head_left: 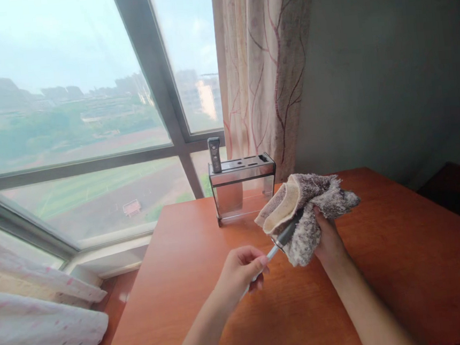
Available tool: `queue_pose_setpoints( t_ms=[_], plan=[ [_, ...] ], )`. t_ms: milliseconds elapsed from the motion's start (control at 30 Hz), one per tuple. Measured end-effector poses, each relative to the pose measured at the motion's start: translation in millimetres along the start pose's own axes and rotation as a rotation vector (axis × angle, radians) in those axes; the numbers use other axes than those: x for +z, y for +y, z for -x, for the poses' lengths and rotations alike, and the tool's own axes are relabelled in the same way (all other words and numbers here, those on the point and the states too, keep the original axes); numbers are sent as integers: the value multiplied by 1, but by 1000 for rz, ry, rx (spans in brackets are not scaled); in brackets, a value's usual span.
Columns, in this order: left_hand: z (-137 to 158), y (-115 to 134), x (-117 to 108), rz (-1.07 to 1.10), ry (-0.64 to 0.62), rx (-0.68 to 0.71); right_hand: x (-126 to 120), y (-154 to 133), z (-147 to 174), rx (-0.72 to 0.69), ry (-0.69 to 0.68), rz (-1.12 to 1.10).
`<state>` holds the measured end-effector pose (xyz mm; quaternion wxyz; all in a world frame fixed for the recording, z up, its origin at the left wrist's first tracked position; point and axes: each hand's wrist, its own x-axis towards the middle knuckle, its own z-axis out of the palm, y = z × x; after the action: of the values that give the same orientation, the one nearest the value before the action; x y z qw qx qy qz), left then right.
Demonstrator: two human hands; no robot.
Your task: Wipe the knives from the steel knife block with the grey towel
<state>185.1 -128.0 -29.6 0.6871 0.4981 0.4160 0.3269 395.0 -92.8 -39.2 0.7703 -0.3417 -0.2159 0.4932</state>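
My left hand (244, 270) is closed around the slim pale shaft of what looks like a sharpening steel (287, 234). Its dark handle points up and to the right, partly covered by a fluffy grey-brown and cream towel (308, 200). That towel is bunched in my right hand (328, 233), which grips it from the right, fingers mostly hidden behind the cloth. Both hands are above the wooden table. Behind them stands a knife block (242, 165) with a slotted metal top and clear sides. One dark-handled knife (214, 155) sits upright in its left end.
The reddish-brown table (175, 284) reaches toward a large window (68, 122). A patterned curtain (264, 57) hangs behind the block, beside a grey wall (385, 62). More pale curtain fabric (33, 318) lies low on the left.
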Motion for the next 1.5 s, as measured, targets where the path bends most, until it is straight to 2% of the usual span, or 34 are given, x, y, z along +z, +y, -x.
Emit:
queue_pose_setpoints(
  t_ms=[67,167,233,333,400,467,567,767,1000,1133,1233,1333,1500],
  plan=[
    [2,2,1,63,-62,-49,0,0,-1,6,-6,-7],
    [3,4,2,27,-44,-32,3,-1,-2,-17,11,-10],
    [2,3,1,-108,20,65,5,0,-2,-35,27,3],
    [1,1,-3,-398,178,300,9,1,-1,-35,58,26],
    [0,-1,-6,-501,249,385,11,2,0,-33,69,34],
    [-1,-2,-7,-484,250,362,11,2,0,-39,68,42],
    [-1,-1,-5,-320,198,252,10,2,0,-48,62,49],
    [0,7,0,22,-9,1,10,3,1,-18,29,62],
    [1,9,-5,-14,-54,19,7,3,3,97,-16,-45],
    [-2,4,-6,-166,10,66,2,0,3,149,-53,-71],
    [-4,0,-5,-176,17,64,1,2,4,194,-85,-21],
    [-5,-3,-4,-126,6,42,2,4,4,116,-50,14],
    [-5,-8,0,-161,57,101,5,7,3,-6,38,12]
  ],
)
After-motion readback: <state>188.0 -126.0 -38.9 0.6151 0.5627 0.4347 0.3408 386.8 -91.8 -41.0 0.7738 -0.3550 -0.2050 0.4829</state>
